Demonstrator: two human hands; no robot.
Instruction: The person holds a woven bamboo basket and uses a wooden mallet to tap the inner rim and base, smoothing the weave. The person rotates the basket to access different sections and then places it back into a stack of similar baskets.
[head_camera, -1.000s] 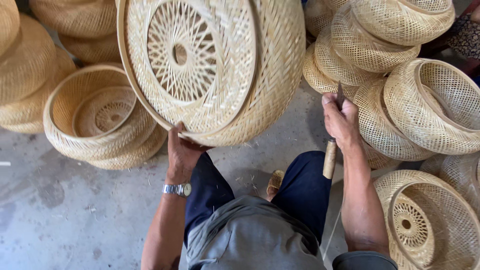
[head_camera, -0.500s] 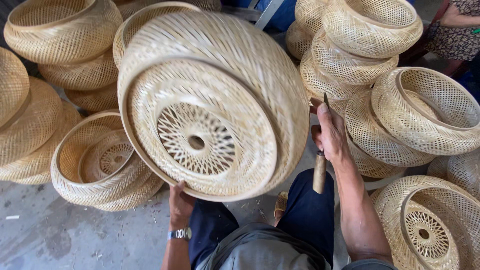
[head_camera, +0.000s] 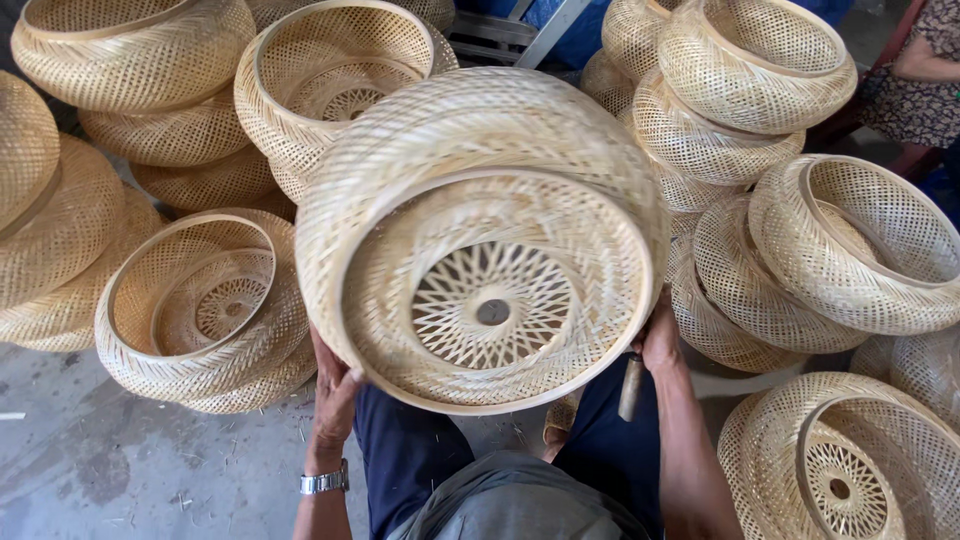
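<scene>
Large woven basket (head_camera: 490, 240) held up in the air above the lap, tilted, open mouth and star-pattern bottom facing the camera. Judged as the step of holding and turning it between two palms for a look inside. For any further turn, even pressure needed from both sides, and care with the thin rim.

Left hand (head_camera: 335, 385) under the lower left rim, palm flat against the weave, fingers spread and mostly open, closed around nothing. Right hand (head_camera: 660, 335) pressed to the right wall of the basket, low down; probably also gripping a tool (head_camera: 630, 388) with a wooden handle that hangs below it, though fingers hidden behind the weave, so not sure how tight. Watch (head_camera: 325, 482) on the left wrist.

Around, many similar baskets: a nested stack (head_camera: 200, 310) just beside on the left, more piles (head_camera: 850, 250) on the right. Grey floor (head_camera: 100, 470) beneath. Another person's arm (head_camera: 915, 70) at top right, well apart.
</scene>
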